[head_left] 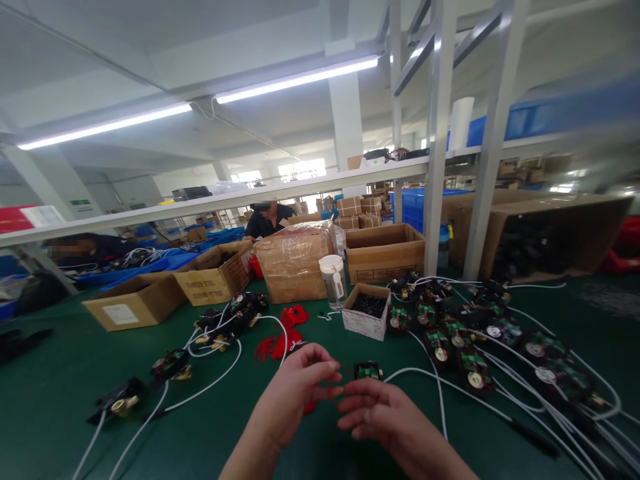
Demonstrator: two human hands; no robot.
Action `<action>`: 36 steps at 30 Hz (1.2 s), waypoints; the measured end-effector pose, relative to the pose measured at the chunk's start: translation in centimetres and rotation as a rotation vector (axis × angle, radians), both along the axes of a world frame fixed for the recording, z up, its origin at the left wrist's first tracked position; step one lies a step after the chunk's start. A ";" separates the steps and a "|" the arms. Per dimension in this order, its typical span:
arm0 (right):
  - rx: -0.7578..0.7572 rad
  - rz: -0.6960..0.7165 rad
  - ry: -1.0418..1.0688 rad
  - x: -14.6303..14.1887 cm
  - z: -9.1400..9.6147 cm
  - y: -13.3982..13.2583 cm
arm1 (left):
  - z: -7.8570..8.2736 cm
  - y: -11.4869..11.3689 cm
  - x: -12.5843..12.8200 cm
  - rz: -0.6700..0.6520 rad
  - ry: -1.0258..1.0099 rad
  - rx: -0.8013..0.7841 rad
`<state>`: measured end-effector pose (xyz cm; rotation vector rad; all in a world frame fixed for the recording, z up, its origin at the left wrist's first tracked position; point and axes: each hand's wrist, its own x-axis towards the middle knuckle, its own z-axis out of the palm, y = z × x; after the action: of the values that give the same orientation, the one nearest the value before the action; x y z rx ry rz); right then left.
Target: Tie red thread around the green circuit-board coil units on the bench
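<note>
My left hand (295, 393) and my right hand (380, 417) meet low in the middle of the view, fingertips pinched together on a thin red wire (337, 389). Just beyond the fingers a small black module with a green board (369, 371) lies on the green table (60, 380), a white cable running from it. A heap of red wires (280, 343) lies a little further back to the left.
Several black modules with white cables (475, 353) crowd the right side; more lie at the left (220, 327). A small white box of black parts (367, 310), a clear jar (334, 280) and cardboard boxes (295, 260) stand behind. Two people sit beyond the shelf.
</note>
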<state>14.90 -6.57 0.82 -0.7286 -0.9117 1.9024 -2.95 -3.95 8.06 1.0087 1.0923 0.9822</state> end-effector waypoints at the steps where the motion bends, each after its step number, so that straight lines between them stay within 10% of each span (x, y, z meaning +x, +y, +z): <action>1: -0.002 -0.022 -0.006 0.2 0.1 0.0 | -0.5 0.0 0.0 0.005 -0.010 -0.012; 11: 0.111 -0.112 -0.257 2.3 0.8 1.3 | -4.0 -0.8 0.7 0.010 -0.083 -0.083; 36: 0.370 -0.054 -0.656 2.5 1.7 1.9 | -5.0 -0.7 1.7 0.006 0.255 0.146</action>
<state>17.42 -4.68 2.51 -1.1528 -1.5754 1.3898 -1.24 -4.69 3.08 1.2761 1.2463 0.9670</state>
